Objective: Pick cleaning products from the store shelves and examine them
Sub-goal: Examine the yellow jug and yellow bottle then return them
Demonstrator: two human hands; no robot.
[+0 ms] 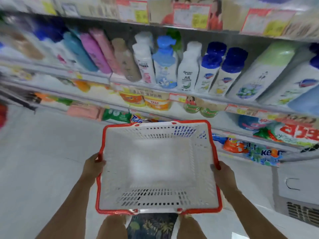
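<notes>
Head view: a white basket (158, 168) with a red rim was gripped at its sides by the left hand (93, 167) and right hand (224, 175). The bottles (165, 66) stood untouched on the shelf (172, 89) ahead. Nothing had been picked yet; one hand would have to be freed to reach.

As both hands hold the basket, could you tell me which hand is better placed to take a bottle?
Probably the right hand: the bottles stand closer on its side, while the left hand could hold the basket alone.
</notes>
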